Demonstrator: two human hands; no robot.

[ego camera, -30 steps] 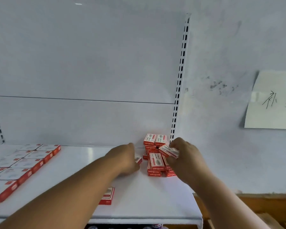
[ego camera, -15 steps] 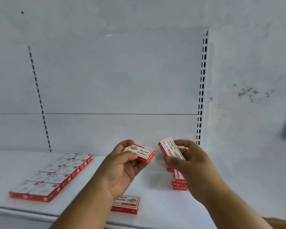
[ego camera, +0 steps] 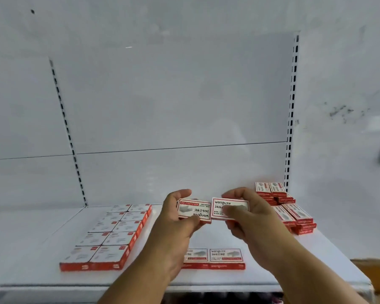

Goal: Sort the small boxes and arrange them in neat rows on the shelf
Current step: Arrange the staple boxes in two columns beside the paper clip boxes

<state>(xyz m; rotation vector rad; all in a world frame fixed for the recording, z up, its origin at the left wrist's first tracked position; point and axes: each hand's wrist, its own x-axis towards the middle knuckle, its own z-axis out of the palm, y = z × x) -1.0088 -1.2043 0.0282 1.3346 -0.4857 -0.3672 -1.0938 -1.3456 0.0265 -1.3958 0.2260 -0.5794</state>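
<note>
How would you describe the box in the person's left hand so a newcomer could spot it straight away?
Start at the white shelf and look above its middle, where two hands meet. The left hand grips a small red-and-white staple box, edge to edge with the box in the right hand. Unlike that neighbour, its "wengu" print is upside down.

Lit evenly and softly, without hard shadows. Slightly washed out on the white shelf (ego camera: 239,279), with faint glare. Blurred a little by motion at the hands. Bent at the edges by the wide lens.
</note>
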